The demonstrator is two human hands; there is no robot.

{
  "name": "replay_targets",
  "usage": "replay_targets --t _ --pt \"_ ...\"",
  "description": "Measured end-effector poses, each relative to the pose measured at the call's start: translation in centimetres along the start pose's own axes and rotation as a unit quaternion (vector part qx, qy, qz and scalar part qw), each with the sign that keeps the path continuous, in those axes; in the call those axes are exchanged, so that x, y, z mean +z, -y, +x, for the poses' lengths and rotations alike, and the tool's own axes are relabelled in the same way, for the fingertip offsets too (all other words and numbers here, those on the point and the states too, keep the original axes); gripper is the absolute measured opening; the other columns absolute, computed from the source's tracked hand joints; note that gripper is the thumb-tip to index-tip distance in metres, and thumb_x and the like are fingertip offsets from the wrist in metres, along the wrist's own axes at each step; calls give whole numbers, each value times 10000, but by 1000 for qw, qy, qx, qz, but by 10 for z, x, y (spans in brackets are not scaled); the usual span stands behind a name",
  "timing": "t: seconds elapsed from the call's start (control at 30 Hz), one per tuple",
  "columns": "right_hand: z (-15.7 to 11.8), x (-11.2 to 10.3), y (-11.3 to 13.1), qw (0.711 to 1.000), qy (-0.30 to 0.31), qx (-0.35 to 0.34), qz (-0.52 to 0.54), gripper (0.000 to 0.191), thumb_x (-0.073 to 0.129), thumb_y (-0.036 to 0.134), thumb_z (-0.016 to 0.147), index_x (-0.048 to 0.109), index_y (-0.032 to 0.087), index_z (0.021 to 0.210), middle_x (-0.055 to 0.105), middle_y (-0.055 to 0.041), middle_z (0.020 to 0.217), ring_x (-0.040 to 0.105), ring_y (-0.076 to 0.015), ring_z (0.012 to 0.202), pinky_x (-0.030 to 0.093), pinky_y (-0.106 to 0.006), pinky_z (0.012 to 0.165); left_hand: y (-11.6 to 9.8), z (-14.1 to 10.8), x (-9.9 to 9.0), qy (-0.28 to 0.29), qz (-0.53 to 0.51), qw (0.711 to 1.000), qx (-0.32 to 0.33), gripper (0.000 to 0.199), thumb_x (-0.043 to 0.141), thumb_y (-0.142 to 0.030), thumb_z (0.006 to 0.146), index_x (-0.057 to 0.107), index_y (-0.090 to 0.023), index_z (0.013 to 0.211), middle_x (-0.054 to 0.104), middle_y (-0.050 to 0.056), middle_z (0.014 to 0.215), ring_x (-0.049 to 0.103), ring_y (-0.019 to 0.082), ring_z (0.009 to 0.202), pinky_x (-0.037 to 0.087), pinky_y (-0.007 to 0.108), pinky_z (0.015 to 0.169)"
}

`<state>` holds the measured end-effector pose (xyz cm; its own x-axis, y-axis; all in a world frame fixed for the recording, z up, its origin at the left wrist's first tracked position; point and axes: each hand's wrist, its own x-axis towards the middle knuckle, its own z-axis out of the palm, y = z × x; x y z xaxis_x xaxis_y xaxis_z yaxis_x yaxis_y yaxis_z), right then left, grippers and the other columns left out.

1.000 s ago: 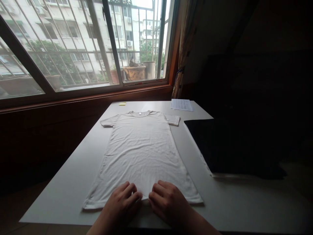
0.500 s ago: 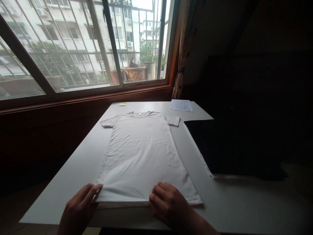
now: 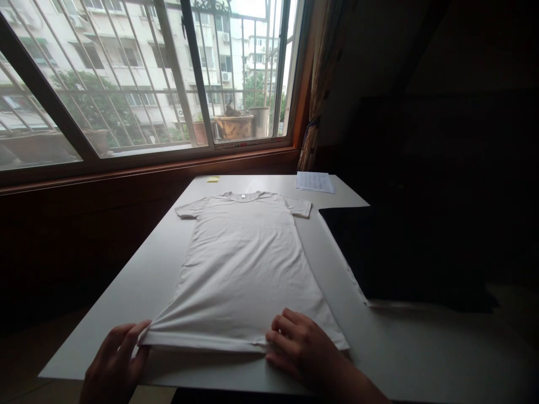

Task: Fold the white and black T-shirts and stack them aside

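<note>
A white short-sleeved T-shirt (image 3: 248, 258) lies spread on the white table, its neck toward the window and its hem toward me. My left hand (image 3: 115, 356) pinches the hem's left corner between thumb and fingers, pulling it outward so that creases fan across the lower left of the cloth. My right hand (image 3: 301, 345) is closed on the hem right of its middle, with the fingertips partly hidden. The hem's right corner lies flat on the table beyond that hand.
Dark folded cloth (image 3: 412, 252) lies on the table's right side, with a pale layer under its edge. Printed sheets (image 3: 315, 182) and a yellow sticky note (image 3: 213, 179) lie at the far edge of the table (image 3: 105, 314). A barred window (image 3: 147, 78) stands behind.
My left hand has moved left and slightly down with the hem corner, stretching the shirt and deepening its creases. My right hand has shifted slightly right along the hem.
</note>
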<state>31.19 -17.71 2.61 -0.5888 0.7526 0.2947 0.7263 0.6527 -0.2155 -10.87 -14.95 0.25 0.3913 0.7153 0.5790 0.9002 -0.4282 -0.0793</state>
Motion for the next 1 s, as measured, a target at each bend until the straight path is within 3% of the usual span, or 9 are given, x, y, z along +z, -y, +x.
replay_targets --t 0.13,0.3,0.47,0.67,0.83,1.0 --pt "-2 -2 -2 1000 4 -8 -7 36 659 210 926 629 207 907 644 -25 914 565 -194 856 440 -316 749 -3 1 -2 5 -70 995 -71 168 477 -239 945 620 -250 1031 678 35 937 680 173 763 515 234 608" --pt "-12 -12 -9 999 41 -7 10 67 599 158 935 634 215 941 641 -21 943 560 -181 872 427 -299 748 -17 -9 -1 -37 -88 980 -176 79 529 -250 899 548 -247 975 606 -6 843 627 148 665 478 232 594" --pt "-31 -25 -25 996 78 41 -7 168 603 82 859 613 225 946 633 -18 963 558 -187 889 419 -303 765 -18 -18 7 -30 -109 970 -216 28 513 -234 873 504 -242 898 557 -3 866 578 138 653 464 234 580" --pt "-52 -40 -39 992 85 91 -27 269 549 -27 748 567 219 855 616 -15 912 572 -183 840 409 -296 727 -14 -10 4 -32 -170 968 -180 47 513 -213 877 489 -249 856 531 22 905 547 163 759 476 194 535" --pt "-57 -50 -37 996 32 75 30 143 547 91 917 610 220 918 609 -31 896 589 -165 813 444 -274 722 -17 9 -9 -31 -180 975 -127 121 539 -205 885 452 -254 816 499 -1 825 523 145 706 453 154 502" --pt "-66 -50 -36 994 -37 83 57 157 504 163 1019 632 217 946 616 -30 857 602 -150 775 486 -264 728 6 12 -13 35 -193 980 -12 138 521 -129 882 490 -248 820 547 -31 768 550 101 614 488 134 595"
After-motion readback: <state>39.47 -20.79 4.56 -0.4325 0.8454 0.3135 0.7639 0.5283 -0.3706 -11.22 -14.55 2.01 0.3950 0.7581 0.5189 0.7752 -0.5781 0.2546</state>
